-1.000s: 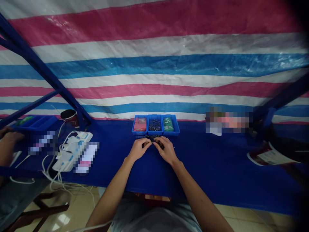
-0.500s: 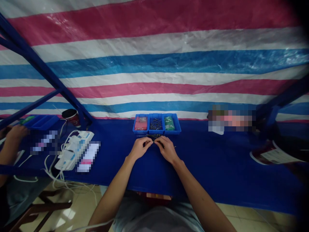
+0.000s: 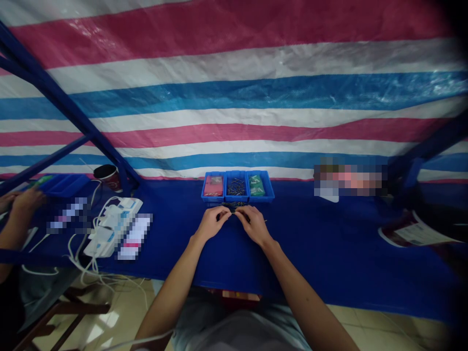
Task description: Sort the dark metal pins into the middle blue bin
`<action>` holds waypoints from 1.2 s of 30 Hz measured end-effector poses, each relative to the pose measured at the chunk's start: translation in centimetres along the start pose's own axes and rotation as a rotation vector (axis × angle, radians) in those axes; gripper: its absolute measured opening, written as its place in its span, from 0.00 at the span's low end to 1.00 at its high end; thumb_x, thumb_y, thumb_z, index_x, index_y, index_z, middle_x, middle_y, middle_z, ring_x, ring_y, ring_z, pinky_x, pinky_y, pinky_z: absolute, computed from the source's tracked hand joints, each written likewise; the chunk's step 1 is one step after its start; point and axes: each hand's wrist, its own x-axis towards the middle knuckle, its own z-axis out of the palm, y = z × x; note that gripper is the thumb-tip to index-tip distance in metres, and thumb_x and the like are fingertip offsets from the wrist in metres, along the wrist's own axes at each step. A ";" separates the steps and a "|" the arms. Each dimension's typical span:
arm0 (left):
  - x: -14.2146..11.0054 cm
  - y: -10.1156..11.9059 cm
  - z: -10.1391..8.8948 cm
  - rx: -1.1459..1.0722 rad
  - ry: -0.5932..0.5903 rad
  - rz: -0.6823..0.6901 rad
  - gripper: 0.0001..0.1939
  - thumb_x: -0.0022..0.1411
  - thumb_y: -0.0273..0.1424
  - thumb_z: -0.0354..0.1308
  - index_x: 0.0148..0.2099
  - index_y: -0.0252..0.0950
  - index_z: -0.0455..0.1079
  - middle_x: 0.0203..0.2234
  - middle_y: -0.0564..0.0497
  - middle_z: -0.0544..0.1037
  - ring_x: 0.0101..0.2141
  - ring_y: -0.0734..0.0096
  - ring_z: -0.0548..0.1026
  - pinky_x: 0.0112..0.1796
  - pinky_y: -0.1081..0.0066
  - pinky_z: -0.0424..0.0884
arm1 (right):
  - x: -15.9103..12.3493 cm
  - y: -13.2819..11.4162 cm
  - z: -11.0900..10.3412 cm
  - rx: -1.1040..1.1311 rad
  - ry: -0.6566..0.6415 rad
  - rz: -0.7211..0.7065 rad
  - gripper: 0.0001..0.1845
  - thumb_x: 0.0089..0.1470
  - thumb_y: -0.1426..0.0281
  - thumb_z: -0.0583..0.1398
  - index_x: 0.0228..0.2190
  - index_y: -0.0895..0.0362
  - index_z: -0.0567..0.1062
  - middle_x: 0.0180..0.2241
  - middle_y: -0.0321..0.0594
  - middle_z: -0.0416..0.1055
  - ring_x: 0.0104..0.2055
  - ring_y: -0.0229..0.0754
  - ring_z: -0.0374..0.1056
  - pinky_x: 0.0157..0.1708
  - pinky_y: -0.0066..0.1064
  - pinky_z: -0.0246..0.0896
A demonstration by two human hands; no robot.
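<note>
My left hand and my right hand meet fingertip to fingertip above the blue table, each closed in a pinch. Whatever lies between their fingertips is too small to make out. Just beyond them is a small pile of thin dark pieces that look like screws. Behind the pile stand three joined blue bins: the left bin has a red bottom with small clear packets, the middle bin holds loose dark screws, and the right bin holds small pieces on green. A thin tip pokes out beside my right hand.
To the left lie a white power strip with tangled cables and a blurred-out phone-like item. Another person's hand works at a blue tray on the far left. A dark cup stands by the frame post; a labelled round container sits right.
My hands keep almost the same place and pinch, with only slight finger movement. The other person's hand on the far left has shifted a little.
</note>
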 end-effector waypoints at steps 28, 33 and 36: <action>0.0 0.0 0.0 -0.028 0.008 -0.009 0.13 0.69 0.38 0.55 0.38 0.34 0.74 0.24 0.53 0.76 0.25 0.75 0.70 0.30 0.75 0.64 | 0.1 -0.3 -0.1 -0.017 -0.033 -0.026 0.15 0.69 0.63 0.52 0.34 0.53 0.74 0.33 0.40 0.74 0.36 0.44 0.69 0.39 0.36 0.60; 0.0 0.0 0.0 -0.034 0.011 0.000 0.12 0.69 0.37 0.55 0.38 0.34 0.74 0.24 0.54 0.76 0.24 0.75 0.70 0.30 0.75 0.64 | 0.1 -0.4 -0.2 0.003 -0.019 -0.015 0.13 0.68 0.63 0.52 0.35 0.53 0.74 0.33 0.40 0.74 0.36 0.43 0.69 0.40 0.36 0.59; -0.1 -0.1 0.1 -0.028 0.014 -0.009 0.13 0.69 0.38 0.54 0.38 0.34 0.74 0.24 0.53 0.76 0.24 0.75 0.70 0.30 0.75 0.63 | 0.0 -0.3 0.0 0.016 0.012 0.000 0.09 0.66 0.62 0.56 0.41 0.52 0.74 0.33 0.38 0.74 0.33 0.43 0.68 0.39 0.36 0.60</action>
